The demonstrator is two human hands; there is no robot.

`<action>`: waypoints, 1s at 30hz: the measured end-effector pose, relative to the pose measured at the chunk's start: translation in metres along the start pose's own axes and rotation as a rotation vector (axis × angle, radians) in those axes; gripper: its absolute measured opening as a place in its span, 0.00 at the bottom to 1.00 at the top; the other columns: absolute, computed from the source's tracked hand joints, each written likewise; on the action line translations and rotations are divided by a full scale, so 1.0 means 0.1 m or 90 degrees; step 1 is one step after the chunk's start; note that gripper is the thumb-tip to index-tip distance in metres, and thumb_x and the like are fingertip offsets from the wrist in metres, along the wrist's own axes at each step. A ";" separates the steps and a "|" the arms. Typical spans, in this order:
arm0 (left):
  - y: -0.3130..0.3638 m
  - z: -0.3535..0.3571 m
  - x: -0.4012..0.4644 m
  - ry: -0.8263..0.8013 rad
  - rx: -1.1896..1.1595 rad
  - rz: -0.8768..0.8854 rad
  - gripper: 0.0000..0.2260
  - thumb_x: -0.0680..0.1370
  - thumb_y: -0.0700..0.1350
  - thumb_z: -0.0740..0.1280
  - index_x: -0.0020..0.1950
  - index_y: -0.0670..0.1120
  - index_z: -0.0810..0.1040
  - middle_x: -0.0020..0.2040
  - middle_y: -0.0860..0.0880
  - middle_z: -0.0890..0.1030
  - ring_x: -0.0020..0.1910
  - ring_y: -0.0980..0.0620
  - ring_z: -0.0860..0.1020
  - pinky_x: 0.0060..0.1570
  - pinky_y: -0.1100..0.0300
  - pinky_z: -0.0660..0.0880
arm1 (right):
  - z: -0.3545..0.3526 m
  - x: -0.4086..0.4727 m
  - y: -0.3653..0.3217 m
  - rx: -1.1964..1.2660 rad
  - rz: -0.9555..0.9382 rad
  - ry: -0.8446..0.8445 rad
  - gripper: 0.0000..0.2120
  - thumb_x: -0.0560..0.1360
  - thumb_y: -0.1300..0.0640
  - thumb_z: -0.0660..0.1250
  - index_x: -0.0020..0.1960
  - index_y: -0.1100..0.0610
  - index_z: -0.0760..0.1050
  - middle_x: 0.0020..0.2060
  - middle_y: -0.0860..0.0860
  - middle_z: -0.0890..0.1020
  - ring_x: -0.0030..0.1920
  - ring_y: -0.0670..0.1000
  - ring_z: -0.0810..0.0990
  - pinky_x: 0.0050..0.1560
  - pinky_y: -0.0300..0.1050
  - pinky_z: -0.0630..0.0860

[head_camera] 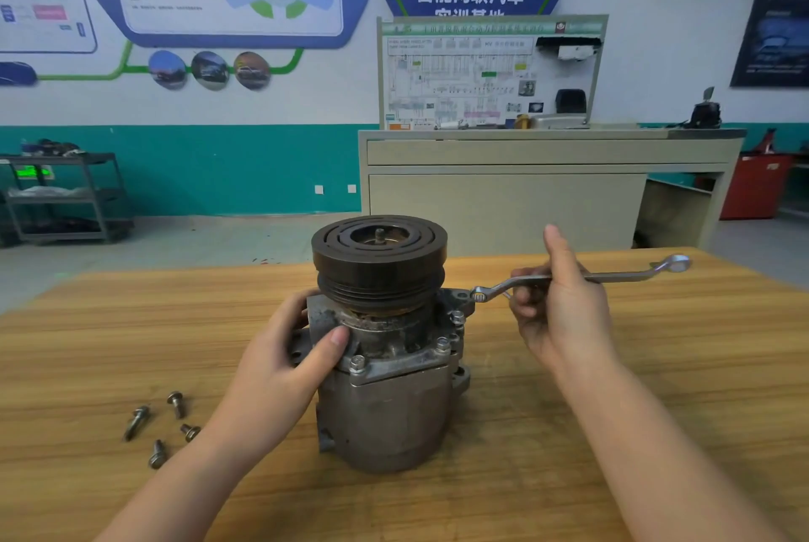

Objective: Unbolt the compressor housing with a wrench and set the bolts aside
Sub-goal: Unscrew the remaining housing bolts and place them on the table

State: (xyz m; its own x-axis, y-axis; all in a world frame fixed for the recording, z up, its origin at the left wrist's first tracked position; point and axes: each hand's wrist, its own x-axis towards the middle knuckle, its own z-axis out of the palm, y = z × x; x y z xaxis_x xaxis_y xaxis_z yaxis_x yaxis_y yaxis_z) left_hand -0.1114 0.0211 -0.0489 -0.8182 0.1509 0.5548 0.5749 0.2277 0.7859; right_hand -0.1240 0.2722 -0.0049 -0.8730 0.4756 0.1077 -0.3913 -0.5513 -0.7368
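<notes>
A grey metal compressor (385, 406) stands upright on the wooden table (656, 388), its black pulley (378, 257) on top. My left hand (289, 362) grips the housing's left side just below the pulley. My right hand (560, 305) holds a silver ring wrench (613, 276) by the middle of its shaft. The wrench's near ring (479, 294) sits at the housing's right flange, over or just above a bolt; I cannot tell which. Three bolts (443, 343) still stand in the flange's front edge. Several removed bolts (176, 403) lie on the table to the left.
A beige workbench (547, 191) with a wiring display board (490, 73) stands behind the table. A dark shelf cart (65, 196) is at the far left and a red cabinet (755, 187) at the far right.
</notes>
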 end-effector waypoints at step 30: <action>0.05 0.00 0.00 0.001 -0.001 0.003 0.13 0.75 0.56 0.68 0.59 0.59 0.74 0.53 0.66 0.81 0.54 0.66 0.79 0.46 0.75 0.73 | 0.06 -0.36 0.07 -0.237 -0.421 -0.236 0.19 0.74 0.59 0.64 0.24 0.56 0.72 0.23 0.56 0.73 0.22 0.49 0.69 0.24 0.38 0.65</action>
State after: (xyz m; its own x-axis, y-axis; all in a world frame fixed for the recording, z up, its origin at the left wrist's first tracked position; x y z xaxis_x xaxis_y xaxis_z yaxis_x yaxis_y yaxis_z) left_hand -0.1085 0.0221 -0.0452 -0.8152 0.1503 0.5593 0.5791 0.2253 0.7835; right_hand -0.0972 0.2467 -0.0099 -0.5628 0.3299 0.7579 -0.7901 0.0548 -0.6105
